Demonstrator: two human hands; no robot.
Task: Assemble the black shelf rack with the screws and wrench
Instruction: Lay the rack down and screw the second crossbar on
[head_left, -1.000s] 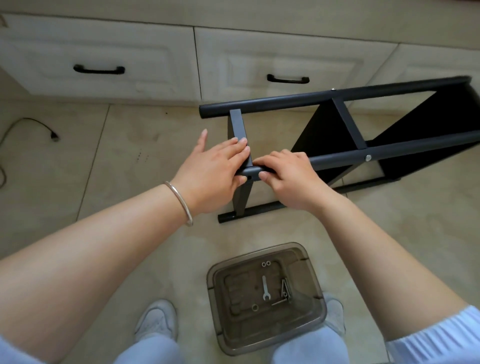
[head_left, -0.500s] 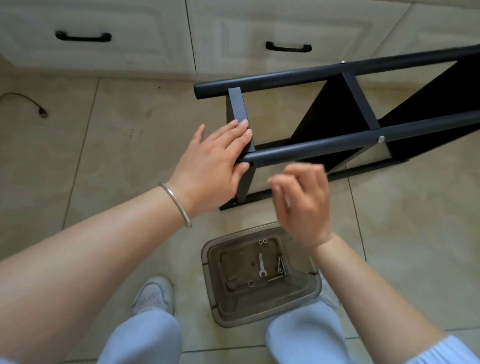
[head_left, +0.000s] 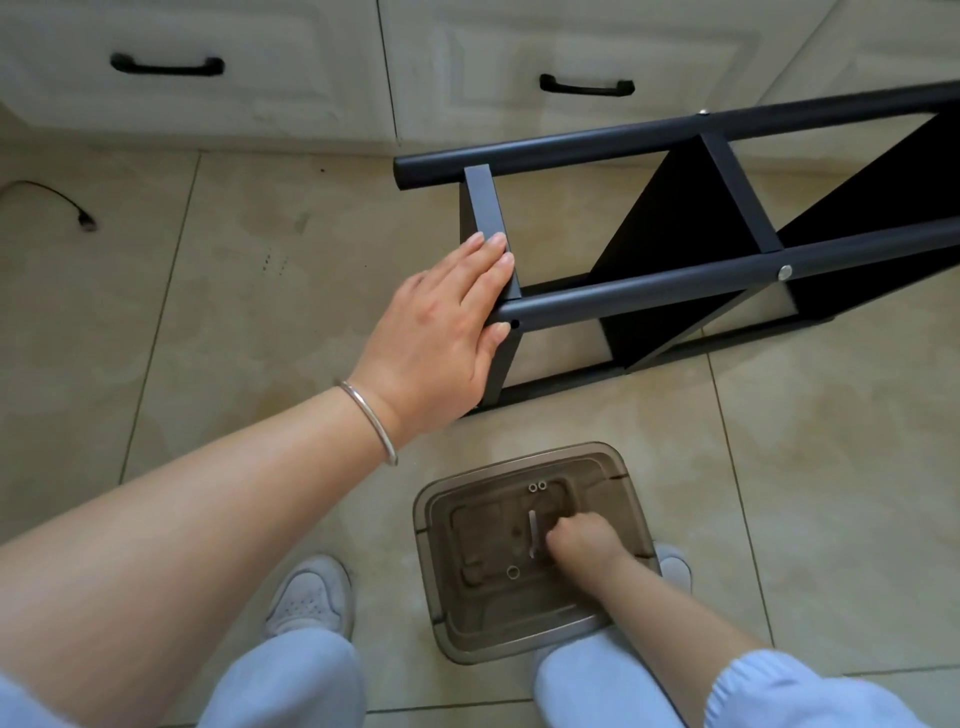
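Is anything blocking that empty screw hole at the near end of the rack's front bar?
Nothing visible does. The screw hole faces out, uncovered, beside the left hand steadying the rack. The right hand is down in the plastic bin with the wrench.

silver bangle (head_left: 370, 420) on left wrist — pale blue trousers (head_left: 291, 680), light blue cuff (head_left: 737, 691), grey-white sneakers (head_left: 306, 597).

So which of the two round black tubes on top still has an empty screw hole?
The nearer tube: open hole beside the left hand.
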